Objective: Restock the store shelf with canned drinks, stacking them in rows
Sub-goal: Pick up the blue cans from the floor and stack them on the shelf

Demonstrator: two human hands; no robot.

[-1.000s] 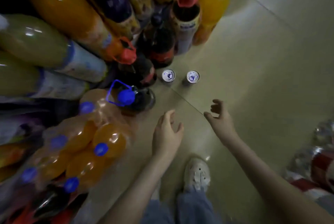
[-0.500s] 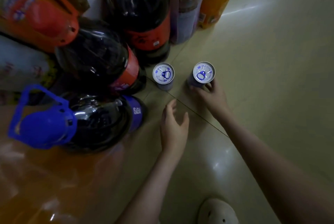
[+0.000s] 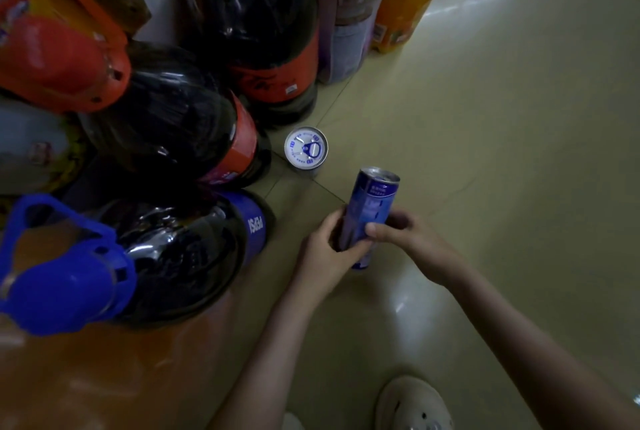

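1. Tiled floor (image 3: 502, 152) fills the right half of the frame.
2. Big bottles (image 3: 166, 124) crowd the left and top, with the dark ones innermost.
3. Left hand (image 3: 325, 253) and right hand (image 3: 412, 239), at frame centre, both curl round the same can.
4. Blue can (image 3: 372, 204) is tilted between the hands, top toward the upper right.
5. Second can (image 3: 306, 149) stands upright on the floor, up-left of the blue can, beside the dark bottles.

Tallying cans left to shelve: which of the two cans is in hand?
The tilted blue can, gripped by both the left hand and right hand. The other can stands upright on the floor beside the dark bottles, untouched.
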